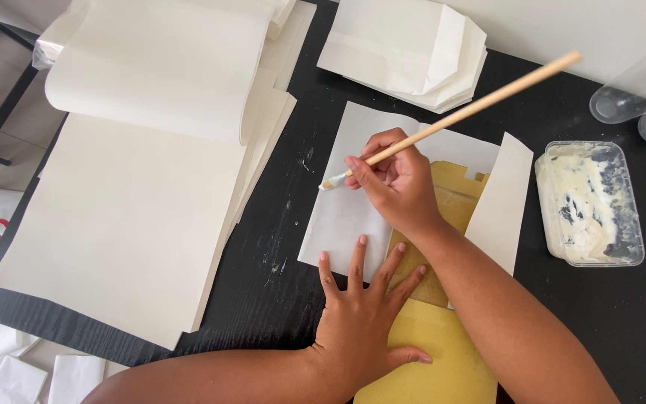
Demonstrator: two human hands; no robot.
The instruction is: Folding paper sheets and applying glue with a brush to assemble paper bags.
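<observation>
Head view: right hand [398,183] grips wooden brush [450,118], tip on white sheet [342,217]. Left hand [364,314], fingers spread flat, presses sheet and yellow card [431,359] near desk's [278,299] front edge.

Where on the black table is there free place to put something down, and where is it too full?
Bare black table shows in a strip between the big paper stack and the white sheet under the hands, and at the lower right below the paste tub. It is crowded around the right hand with the brush, the left hand and the yellow card.

Bare table strip [278,224] between paper stack [121,217], sheet [345,217]
</observation>
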